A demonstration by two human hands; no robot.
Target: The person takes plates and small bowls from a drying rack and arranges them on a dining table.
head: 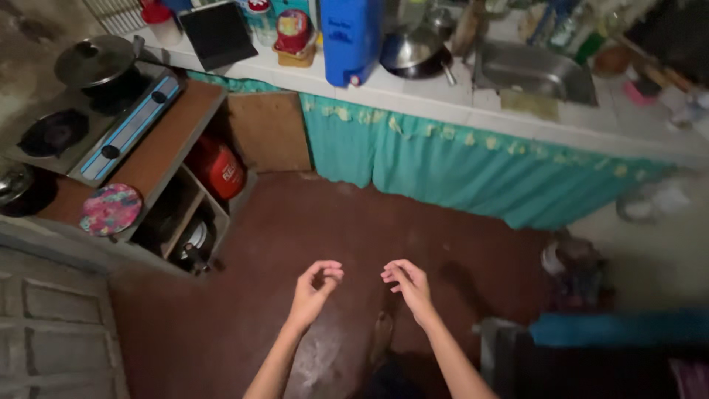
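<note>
My left hand and my right hand are raised side by side over the dark red floor, a small gap between them. Both hold nothing. The fingers of each hand are loosely curled and apart, the left thumb close to its fingertips. A bare foot shows below, between my forearms. Nothing lies within reach of either hand.
A two-burner stove with a lidded pot stands on a wooden shelf unit at left, a red gas cylinder beneath. A tiled counter with a teal curtain, blue water container, pan and metal sink runs across the back.
</note>
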